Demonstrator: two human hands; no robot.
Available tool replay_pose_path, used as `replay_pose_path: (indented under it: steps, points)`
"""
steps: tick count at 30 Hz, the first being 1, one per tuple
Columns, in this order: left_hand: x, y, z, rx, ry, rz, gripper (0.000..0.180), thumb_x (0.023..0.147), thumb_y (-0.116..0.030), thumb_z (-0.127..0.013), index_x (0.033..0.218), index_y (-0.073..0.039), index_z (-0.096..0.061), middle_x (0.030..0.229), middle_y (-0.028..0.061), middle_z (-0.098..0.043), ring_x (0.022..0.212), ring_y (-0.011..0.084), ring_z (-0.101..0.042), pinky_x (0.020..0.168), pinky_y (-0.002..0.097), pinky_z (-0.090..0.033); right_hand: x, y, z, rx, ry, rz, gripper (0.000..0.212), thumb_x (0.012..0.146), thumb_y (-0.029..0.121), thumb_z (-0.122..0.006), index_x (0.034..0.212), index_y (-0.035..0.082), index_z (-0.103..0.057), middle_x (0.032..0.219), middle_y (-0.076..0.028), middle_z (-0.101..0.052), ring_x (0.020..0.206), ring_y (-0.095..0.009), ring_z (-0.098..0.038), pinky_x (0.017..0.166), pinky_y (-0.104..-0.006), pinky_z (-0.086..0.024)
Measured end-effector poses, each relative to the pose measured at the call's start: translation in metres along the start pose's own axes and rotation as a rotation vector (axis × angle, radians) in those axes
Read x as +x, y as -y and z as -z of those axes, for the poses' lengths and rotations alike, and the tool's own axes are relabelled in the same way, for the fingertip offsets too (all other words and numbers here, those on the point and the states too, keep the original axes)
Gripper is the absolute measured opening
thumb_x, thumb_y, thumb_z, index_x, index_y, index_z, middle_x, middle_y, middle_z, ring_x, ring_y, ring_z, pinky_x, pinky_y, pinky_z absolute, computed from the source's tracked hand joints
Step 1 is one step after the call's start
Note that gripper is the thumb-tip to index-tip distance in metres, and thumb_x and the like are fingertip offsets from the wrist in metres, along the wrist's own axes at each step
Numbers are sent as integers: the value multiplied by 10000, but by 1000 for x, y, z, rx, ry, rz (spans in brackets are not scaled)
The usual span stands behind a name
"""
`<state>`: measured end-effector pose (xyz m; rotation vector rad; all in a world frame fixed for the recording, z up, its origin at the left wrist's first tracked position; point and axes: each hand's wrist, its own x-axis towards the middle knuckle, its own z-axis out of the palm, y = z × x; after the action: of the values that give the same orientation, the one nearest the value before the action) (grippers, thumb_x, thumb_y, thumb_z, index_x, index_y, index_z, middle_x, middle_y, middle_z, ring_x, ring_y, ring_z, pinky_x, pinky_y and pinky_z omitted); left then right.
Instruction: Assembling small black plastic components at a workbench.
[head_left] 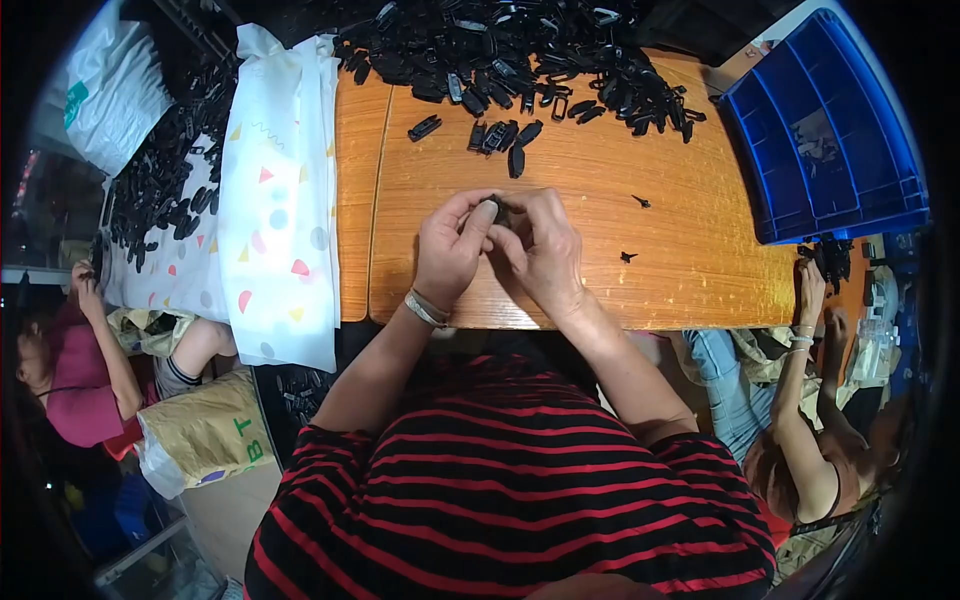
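Close together above the near part of the wooden table (450, 290), both my hands are closed around one small black plastic part (498, 207). My left hand (455, 245) pinches it with the thumb on top. Fingers of my right hand (545, 250) press on its other side and hide much of it, so its exact kind does not show. Beyond my hands lie a few loose black plastic casings (505, 137), with a single casing (424, 128) to their left. Two tiny black pieces (628, 257) rest to the right of my right hand.
A large heap of black casings (500, 60) covers the far side. A blue crate (830, 130) stands tilted at the right. Patterned sheeting (280, 210) lies at the left, beside more black parts (170, 200). Co-workers sit at both sides; a co-worker's hand (810, 290) is at the right edge.
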<state>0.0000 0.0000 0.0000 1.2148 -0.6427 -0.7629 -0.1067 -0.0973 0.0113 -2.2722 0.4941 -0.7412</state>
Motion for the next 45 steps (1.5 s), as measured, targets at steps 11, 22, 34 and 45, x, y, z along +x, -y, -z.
replay_pose_path:
  steps: [11, 22, 34, 45]
  points:
    - [14, -3, -3, -79, 91, 62, 207, 996, -186, -498, 901, -19, -575, 755, 2, -559, 687, 66, -517, 642, 208, -447, 3, -14, -8, 357, 146, -189, 376, 824, 139, -728, 1121, 19, -529, 850, -57, -602, 718, -123, -569, 652, -281, -487]
    - [100, -26, 4, 1124, -16, -208, 324, 828, -263, -706, 1006, -21, -587, 830, 109, -612, 736, 258, -610, 680, 350, -496, 112, -123, 68, -595, -105, -48, 202, 792, 83, -690, 976, 21, -635, 997, -186, -582, 814, -392, -624, 716, -456, -510]
    - [103, -9, 7, 1399, -27, -382, 218, 812, -162, -697, 963, -9, -667, 893, 146, -622, 792, 320, -634, 669, 383, -513, 102, -109, 64, -410, 140, -105, 179, 761, 55, -705, 898, -9, -609, 902, -214, -662, 789, -339, -652, 690, -419, -525]
    - [43, -31, -7, 24, -10, 101, 203, 926, -142, -616, 1075, -5, -626, 805, -33, -575, 645, 14, -470, 561, 161, -383, 57, -11, 28, -120, -122, 107, 162, 826, 28, -676, 964, -19, -604, 874, -149, -637, 712, -250, -655, 613, -335, -529]
